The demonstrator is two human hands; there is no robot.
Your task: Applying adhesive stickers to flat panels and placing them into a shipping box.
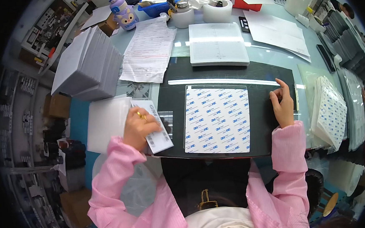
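Left hand (pixel 140 127) on printed white card (pixel 161 142), near left; fingers lie across it, cannot tell whether clamped. Card slants over near left corner of black mat (pixel 259 109), just right of white sheets (pixel 102 127). Blue-printed white panel (pixel 216 120) flat mid-mat, near side of table (pixel 182 43). Right hand (pixel 283 105) over mat's right side, fingers loosely bent, index and thumb tips apart.

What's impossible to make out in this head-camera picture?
All in the head view:
Whether the left hand grips the white card or merely rests on it: the hand covers the contact.
The black mat beneath the patterned sheet: the sheet covers it.
Small items on the left-side shelves: too small and blurred.
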